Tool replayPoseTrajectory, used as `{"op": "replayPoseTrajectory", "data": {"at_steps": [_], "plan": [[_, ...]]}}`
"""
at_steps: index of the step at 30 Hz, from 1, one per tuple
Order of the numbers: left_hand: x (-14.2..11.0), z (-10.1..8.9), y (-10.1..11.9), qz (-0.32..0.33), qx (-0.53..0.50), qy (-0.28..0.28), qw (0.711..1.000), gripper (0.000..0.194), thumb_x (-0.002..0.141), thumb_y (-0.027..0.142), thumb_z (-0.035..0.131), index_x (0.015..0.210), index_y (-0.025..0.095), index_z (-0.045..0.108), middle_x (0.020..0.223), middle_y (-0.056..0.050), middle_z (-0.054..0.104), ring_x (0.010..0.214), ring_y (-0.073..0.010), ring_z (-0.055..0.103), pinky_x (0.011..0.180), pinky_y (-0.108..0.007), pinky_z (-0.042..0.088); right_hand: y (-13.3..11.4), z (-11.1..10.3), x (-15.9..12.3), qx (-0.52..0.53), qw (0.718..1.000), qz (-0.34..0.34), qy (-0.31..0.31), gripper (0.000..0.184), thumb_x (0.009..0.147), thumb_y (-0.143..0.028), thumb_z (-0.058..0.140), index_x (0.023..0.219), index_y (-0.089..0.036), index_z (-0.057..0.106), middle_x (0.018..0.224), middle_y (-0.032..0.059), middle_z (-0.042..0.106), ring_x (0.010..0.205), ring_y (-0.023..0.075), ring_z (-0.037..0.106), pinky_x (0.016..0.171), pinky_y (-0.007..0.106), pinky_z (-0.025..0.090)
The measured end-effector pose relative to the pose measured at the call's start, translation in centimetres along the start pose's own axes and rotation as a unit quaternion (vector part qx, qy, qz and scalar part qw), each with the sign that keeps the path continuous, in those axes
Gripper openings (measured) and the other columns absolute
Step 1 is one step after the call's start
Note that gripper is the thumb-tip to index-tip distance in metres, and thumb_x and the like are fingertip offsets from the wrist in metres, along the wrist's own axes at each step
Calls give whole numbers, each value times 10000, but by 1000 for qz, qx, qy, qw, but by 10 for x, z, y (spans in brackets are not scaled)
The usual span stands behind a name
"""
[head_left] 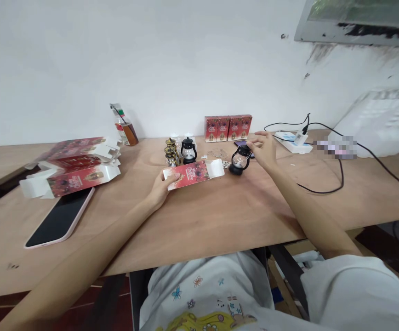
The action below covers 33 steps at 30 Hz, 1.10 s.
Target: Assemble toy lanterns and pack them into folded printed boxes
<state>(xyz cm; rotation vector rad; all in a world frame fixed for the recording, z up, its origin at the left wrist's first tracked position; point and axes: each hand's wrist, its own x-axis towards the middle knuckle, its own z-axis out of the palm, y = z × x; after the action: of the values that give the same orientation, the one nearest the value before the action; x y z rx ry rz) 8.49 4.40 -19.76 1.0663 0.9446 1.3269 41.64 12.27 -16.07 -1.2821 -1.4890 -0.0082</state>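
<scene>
A red printed box [190,175] with a white end flap standing out to the right is gripped at its left end by my left hand [161,187]. My right hand [264,149] has its fingers closed on the top of a small black lantern [240,160] with a clear globe. The lantern is slightly tilted, just right of the box's flap; whether its base touches the table I cannot tell. Behind the box stand another black lantern [188,151] and gold-topped lanterns [171,154], with clear whitish ones partly hidden at the back.
Several closed red boxes [227,128] stand in a row by the wall. Unfilled flattened boxes [78,165] are piled at left, near a phone [61,218]. A bottle [125,126] stands behind. Cables run from a white power strip [293,143] at right across the table [199,230].
</scene>
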Motion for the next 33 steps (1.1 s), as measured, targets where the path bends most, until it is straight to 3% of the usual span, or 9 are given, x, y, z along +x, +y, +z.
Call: {"op": "replayPoseTrajectory", "data": {"at_steps": [7,12,15,18,21,24,27,30,33], "plan": [[0,0,1,-12,-14,-13,1000,455,571,383,802,909,138,622,818,-41,683,730,-178,633,716,-286,505,-1,-6,-7,-81,996,-32,-8,154,822,-263,511,824,-151,616,1193,135,497,704,150,599,795,385,501],[2,-5,-2,24,13,16,999,487,581,442,771,925,156,579,837,-32,656,753,-191,618,697,-302,491,-14,-9,-12,-144,985,-85,39,340,884,-408,438,1076,-159,568,1325,183,397,1112,303,510,962,494,381],[-3,-3,-3,59,92,-28,994,562,513,374,824,967,186,552,858,-3,633,766,-176,601,713,-284,479,-29,-4,-24,-135,978,-149,48,416,902,-445,402,1183,-162,521,1314,180,433,1216,312,427,995,494,340],[-11,3,-1,72,143,-96,982,628,504,340,836,1031,223,515,935,3,615,831,-186,595,752,-289,482,-50,6,-44,-109,968,-220,-41,435,920,-445,371,1200,-148,521,1224,169,541,1160,290,486,969,454,358],[-17,7,0,120,180,-110,970,683,529,354,827,1102,233,475,1017,-16,591,924,-210,583,820,-316,476,-73,12,-67,-101,940,-285,-155,514,907,-519,386,1223,-138,522,1205,157,588,1152,300,502,976,450,339],[-20,8,-1,218,263,-109,933,698,572,350,813,1160,224,457,1110,-52,557,1007,-230,561,892,-349,458,-91,14,-86,-62,901,-350,-250,692,828,-651,448,1294,-140,466,1292,150,547,1185,293,487,994,427,333],[-24,7,1,299,364,-154,868,688,602,353,802,1189,220,468,1158,-87,545,1063,-258,543,958,-398,431,-95,18,-99,-41,867,-397,-299,826,782,-651,522,1388,-118,347,1332,164,515,1191,293,479,997,426,335],[-28,9,5,347,409,-228,813,738,600,392,807,1234,224,468,1209,-122,516,1133,-293,503,1002,-449,401,-88,26,-108,-61,866,-410,-278,762,829,-477,535,1422,-72,281,1309,196,521,1144,308,496,960,444,351],[-33,13,9,356,412,-276,792,698,688,405,746,1295,233,447,1297,-143,452,1239,-304,421,1060,-478,342,-77,35,-113,-82,876,-414,-235,639,816,-304,519,1384,-63,353,1276,194,542,1125,314,492,949,458,354]]}}
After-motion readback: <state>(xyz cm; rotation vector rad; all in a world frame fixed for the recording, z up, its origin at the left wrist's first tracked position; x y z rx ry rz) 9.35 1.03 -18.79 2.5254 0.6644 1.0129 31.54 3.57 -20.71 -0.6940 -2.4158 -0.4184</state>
